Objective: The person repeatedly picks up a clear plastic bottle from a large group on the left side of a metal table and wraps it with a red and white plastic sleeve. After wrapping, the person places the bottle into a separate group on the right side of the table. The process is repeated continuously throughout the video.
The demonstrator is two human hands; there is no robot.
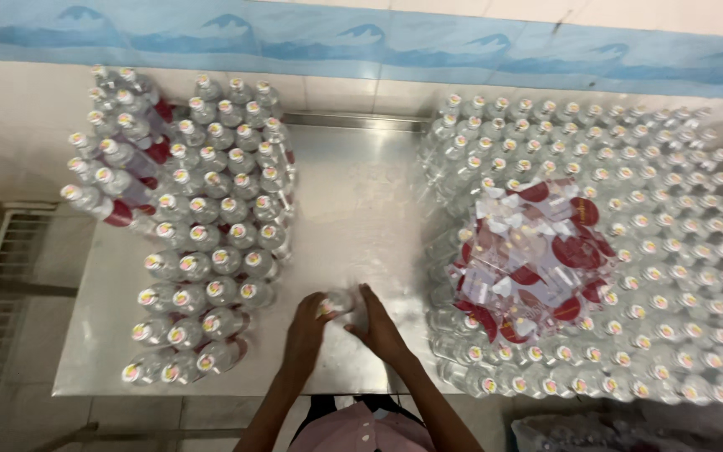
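Head view: hands grip bottle in bare table lane.

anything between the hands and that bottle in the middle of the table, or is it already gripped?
Nothing visible is in the way. The left hand and right hand both touch the single bottle on the bare strip of the steel table, clear of the labelled bottles on the left and the unlabelled bottles on the right.

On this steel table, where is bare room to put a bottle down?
The middle strip of the steel table is bare, between the left bottle group and the right bottle block, beyond the hands. The sides are crowded; a label pile covers the right block.
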